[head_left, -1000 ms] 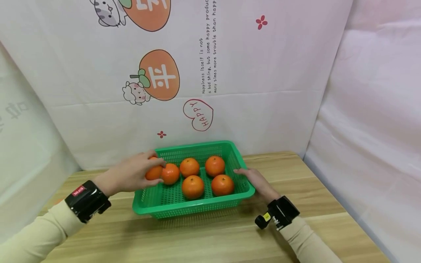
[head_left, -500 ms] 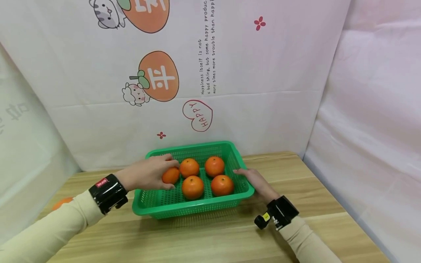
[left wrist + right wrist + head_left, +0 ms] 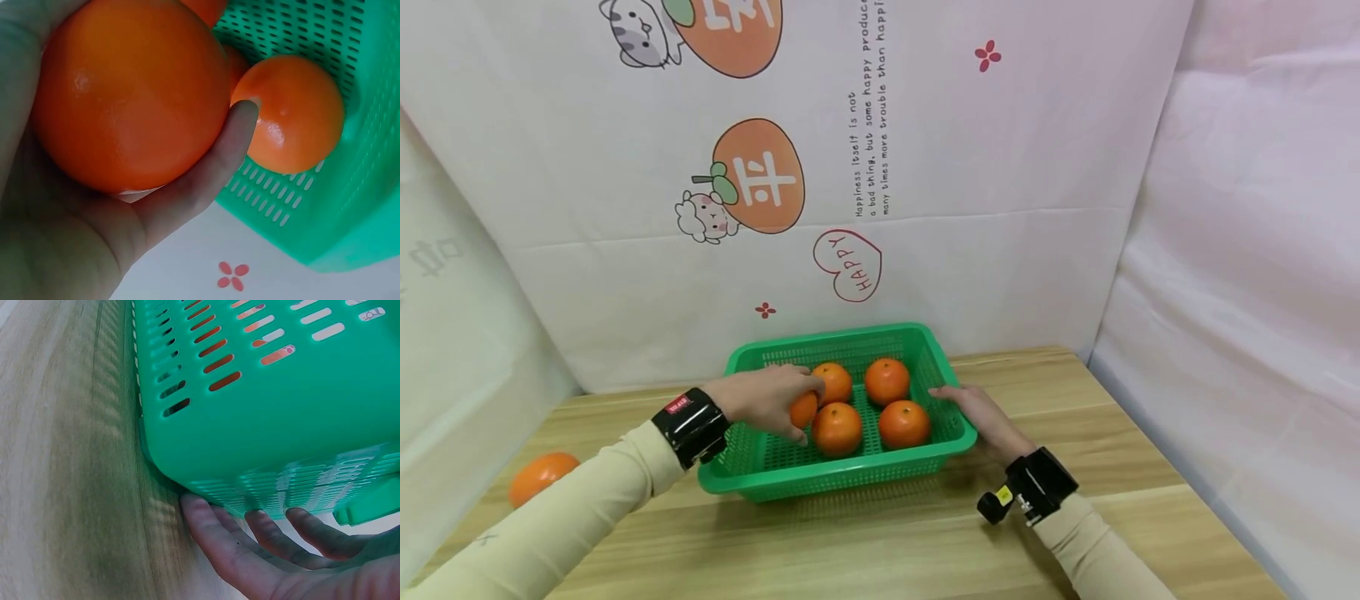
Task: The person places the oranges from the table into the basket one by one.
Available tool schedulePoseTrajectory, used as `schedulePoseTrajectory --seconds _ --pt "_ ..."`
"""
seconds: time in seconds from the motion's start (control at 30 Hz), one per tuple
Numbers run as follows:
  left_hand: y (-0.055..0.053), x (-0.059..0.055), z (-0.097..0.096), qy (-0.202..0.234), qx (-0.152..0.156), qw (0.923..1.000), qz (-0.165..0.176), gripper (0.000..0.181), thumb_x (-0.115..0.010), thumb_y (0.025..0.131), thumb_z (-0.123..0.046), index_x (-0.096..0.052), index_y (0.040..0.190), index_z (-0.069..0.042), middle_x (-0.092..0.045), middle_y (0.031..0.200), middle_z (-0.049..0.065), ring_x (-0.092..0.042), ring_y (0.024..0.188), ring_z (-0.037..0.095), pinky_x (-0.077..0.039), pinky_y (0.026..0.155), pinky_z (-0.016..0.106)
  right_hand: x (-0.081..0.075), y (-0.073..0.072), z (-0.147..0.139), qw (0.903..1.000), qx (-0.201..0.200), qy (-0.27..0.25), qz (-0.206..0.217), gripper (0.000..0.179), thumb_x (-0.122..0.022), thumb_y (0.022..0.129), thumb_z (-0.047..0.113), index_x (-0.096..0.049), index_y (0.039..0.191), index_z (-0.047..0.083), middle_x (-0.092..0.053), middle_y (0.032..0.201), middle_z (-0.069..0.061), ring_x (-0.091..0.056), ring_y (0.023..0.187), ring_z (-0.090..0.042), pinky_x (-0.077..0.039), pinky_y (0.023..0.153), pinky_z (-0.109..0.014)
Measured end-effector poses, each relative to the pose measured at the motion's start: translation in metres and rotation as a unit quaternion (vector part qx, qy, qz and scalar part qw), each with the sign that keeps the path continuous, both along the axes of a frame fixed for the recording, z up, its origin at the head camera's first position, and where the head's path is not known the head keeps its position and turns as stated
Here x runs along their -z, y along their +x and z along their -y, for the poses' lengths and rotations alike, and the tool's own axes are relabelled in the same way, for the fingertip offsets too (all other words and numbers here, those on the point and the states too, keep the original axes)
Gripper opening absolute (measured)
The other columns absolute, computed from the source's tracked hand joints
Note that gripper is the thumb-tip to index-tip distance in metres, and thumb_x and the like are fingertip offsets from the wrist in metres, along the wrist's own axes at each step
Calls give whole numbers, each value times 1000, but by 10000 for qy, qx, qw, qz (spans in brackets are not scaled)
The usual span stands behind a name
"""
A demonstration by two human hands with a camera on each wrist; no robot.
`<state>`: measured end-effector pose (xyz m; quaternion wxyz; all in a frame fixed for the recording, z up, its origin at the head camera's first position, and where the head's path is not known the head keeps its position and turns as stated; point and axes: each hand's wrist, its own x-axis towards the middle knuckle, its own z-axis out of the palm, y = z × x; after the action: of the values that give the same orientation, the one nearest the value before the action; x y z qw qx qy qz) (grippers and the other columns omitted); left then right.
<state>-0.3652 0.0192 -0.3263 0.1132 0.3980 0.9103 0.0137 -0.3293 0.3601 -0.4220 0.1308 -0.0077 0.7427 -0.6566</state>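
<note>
My left hand reaches over the left part of a green plastic basket, curled round an orange. In the left wrist view the thumb lies along that orange's lower side, its tip overlapping another orange in the basket. Several oranges sit on the basket's slotted floor, among them a front one close to the left fingers. My right hand grips the basket's right side, thumb over the rim. Its fingertips touch the outer wall low down, near the tabletop.
One more orange lies on the wooden table at the left, partly behind the left sleeve. A white printed cloth hangs right behind the basket, and white cloth also closes off both sides. Each wrist wears a black camera band.
My left hand has carried its orange rightward, from the basket's left edge to beside the front and back oranges. The orange on the table has come into view. The right hand stays put.
</note>
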Motion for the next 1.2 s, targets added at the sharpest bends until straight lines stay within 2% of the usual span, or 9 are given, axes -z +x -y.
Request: schedulePoseTrajectory --seconds 0.33,0.47,0.57,0.7,0.8,1.0,1.2 --pt "-10 16 -2 -151 -206 9994 217 57 -90 82 -33 -63 129 -14 -65 112 2 -55 95 18 -51 82 36 -2 0 0 9999 -69 -83 45 66 -54 105 37 -46 151 -10 -71 131 -23 -76 96 -18 -63 91 -39" --pt "-13 19 -4 -153 -265 9990 317 57 -91 81 -33 -65 127 -13 -66 108 0 -56 93 16 -51 81 35 -3 0 -1 9999 -71 -66 36 67 -55 105 38 -45 151 -9 -71 132 -23 -76 97 -18 -63 92 -40" --pt "-14 21 -5 -241 -382 9980 443 59 -91 81 -35 -66 130 -12 -68 112 0 -59 95 16 -54 85 37 -4 1 -1 10000 -31 -63 31 66 -55 105 38 -46 151 -9 -69 134 -24 -75 98 -18 -62 93 -41" --pt "-13 24 -8 -468 -570 9953 622 65 -89 83 -38 -64 136 -10 -70 124 4 -64 107 18 -55 100 45 -3 0 -2 10000 12 -56 15 66 -55 105 37 -46 151 -9 -68 136 -24 -75 99 -18 -62 93 -41" --pt "-11 28 -10 -614 -667 9932 727 67 -89 84 -39 -63 139 -11 -69 131 7 -65 115 22 -53 106 48 0 -1 -2 10000 42 -41 27 66 -55 104 37 -47 150 -10 -71 132 -23 -76 97 -17 -63 90 -38" --pt "-12 44 -11 -796 -1008 9877 897 62 -87 85 -35 -64 139 -15 -69 130 2 -63 115 20 -50 109 50 2 0 0 9999 93 -82 68 67 -56 104 37 -47 150 -10 -72 129 -22 -76 96 -17 -64 87 -36" --pt "-8 44 -12 -924 -1204 9842 913 61 -87 85 -31 -63 140 -17 -70 130 2 -62 118 20 -50 109 52 0 0 1 9999 135 6 52 66 -56 103 37 -48 149 -11 -72 129 -24 -76 94 -18 -64 87 -37"
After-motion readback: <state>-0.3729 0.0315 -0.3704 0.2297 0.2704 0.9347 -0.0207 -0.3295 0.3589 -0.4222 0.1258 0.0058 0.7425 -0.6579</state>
